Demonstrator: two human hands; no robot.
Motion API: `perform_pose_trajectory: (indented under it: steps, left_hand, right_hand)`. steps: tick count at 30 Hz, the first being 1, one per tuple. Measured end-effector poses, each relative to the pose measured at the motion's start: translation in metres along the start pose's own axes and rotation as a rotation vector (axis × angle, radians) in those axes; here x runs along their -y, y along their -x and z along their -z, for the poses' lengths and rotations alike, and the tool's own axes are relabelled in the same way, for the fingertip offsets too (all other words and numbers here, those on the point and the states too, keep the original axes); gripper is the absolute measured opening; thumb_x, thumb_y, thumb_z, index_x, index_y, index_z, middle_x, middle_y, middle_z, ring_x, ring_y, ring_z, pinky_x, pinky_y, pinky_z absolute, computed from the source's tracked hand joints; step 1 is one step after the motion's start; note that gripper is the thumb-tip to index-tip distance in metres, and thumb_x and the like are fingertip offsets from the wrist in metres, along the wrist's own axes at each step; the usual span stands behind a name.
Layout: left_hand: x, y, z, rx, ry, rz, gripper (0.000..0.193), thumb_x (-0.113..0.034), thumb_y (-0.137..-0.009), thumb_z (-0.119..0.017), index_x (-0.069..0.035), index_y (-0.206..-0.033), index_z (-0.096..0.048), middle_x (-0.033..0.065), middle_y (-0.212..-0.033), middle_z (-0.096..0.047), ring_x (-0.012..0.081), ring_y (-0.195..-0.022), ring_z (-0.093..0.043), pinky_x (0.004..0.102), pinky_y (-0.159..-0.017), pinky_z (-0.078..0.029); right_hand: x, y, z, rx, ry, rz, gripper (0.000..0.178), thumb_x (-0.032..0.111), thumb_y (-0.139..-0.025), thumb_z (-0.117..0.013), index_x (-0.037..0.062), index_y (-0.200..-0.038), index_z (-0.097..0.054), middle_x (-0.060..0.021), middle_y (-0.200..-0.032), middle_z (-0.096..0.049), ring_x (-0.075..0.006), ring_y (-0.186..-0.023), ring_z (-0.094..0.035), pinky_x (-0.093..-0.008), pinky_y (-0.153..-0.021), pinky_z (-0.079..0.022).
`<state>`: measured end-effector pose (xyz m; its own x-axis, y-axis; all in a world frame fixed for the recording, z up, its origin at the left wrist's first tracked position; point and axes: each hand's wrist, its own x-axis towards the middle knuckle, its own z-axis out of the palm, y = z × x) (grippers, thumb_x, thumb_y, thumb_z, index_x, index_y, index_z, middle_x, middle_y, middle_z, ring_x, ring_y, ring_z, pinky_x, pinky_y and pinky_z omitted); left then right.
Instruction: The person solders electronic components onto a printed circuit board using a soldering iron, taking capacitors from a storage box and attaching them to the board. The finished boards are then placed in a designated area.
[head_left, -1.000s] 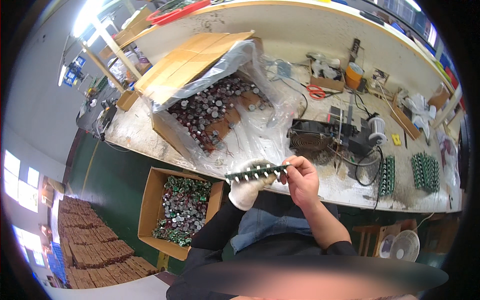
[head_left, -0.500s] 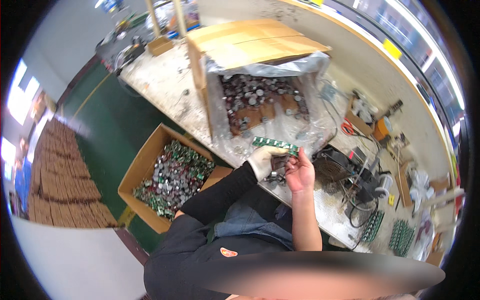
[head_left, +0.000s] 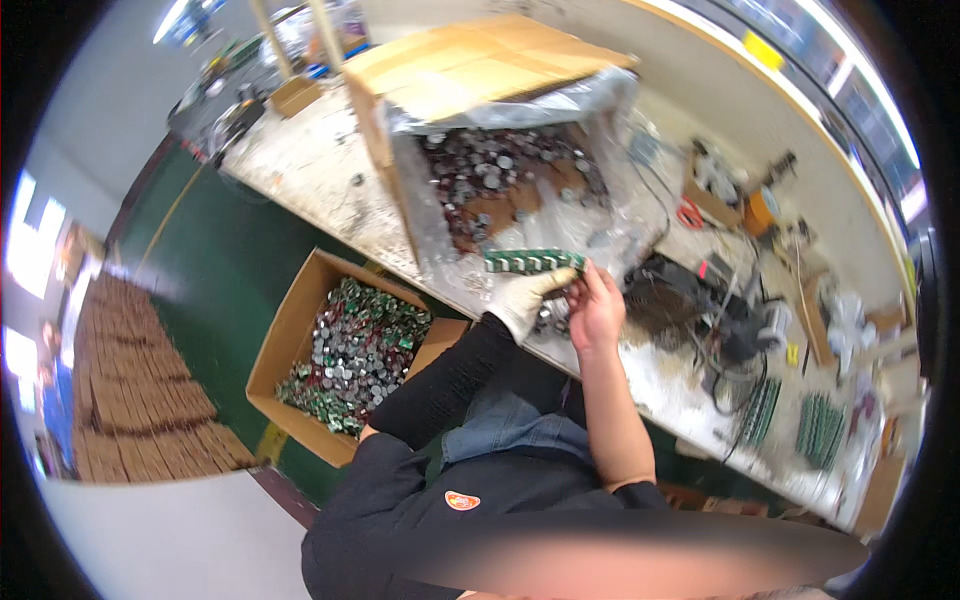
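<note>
My left hand (head_left: 522, 303), in a white glove and black sleeve, is closed around a green circuit board strip (head_left: 530, 261) with a row of pale parts along it. The strip lies almost level in front of the big box's opening. At the strip's right end, my bare right hand (head_left: 598, 312) has its thumb and fingers pinched together on it. Whether those fingers also hold a small part is hidden. Below the hands, several small round metal parts (head_left: 552, 318) rest on the bench.
A large plastic-lined cardboard box (head_left: 480, 75) of round metal parts stands on the workbench (head_left: 310, 190). Lower left, another carton (head_left: 280, 340) holds parts with green boards. A black fan-like device (head_left: 660, 290), cables, red scissors (head_left: 689, 213) and green board stacks (head_left: 820, 430) are at right.
The circuit board strip has turned from sloping down rightward to almost level. Both hands remain together at it. The whole view has shifted slightly.
</note>
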<state>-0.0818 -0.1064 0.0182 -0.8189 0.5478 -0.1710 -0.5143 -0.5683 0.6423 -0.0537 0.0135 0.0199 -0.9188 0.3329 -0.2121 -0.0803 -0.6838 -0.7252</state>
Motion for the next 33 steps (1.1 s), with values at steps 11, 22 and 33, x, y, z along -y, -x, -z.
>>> perform_pose_trajectory:
  steps: [11,22,33]
  left_hand:
    - [0.001,-0.022,0.009,0.011,-0.066,0.044,0.015,-0.006,-0.085,-0.066,-0.002,-0.099,-0.066,0.0074,-0.084,-0.068,0.0189,-0.065,-0.064,0.0308,-0.055,-0.053]
    - [-0.007,-0.006,-0.016,-0.103,-0.195,-0.303,0.023,0.006,-0.078,-0.065,0.001,-0.1,-0.064,0.0087,-0.091,-0.067,0.0204,-0.081,-0.066,0.0295,-0.072,-0.054]
    - [-0.016,-0.009,-0.002,-0.058,-0.068,0.095,0.028,-0.011,-0.086,-0.059,-0.001,-0.112,-0.059,0.0107,-0.107,-0.064,0.0255,-0.102,-0.06,0.0377,-0.093,-0.045]
  right_hand:
    - [0.011,-0.014,0.019,0.115,-0.371,-0.399,0.02,0.026,-0.096,-0.053,0.0064,-0.094,-0.056,-0.0027,-0.077,-0.055,-0.0114,-0.06,-0.047,-0.0256,-0.05,-0.039]
    - [0.005,-0.006,-0.004,0.109,-0.157,-0.021,0.017,0.018,-0.086,-0.069,0.0059,-0.095,-0.06,-0.002,-0.085,-0.064,-0.0115,-0.076,-0.06,-0.0266,-0.069,-0.046]
    - [-0.012,-0.022,0.002,-0.063,-0.384,-0.16,0.017,0.017,-0.087,-0.068,0.0065,-0.096,-0.058,-0.0049,-0.084,-0.064,-0.0138,-0.067,-0.06,-0.0269,-0.061,-0.049]
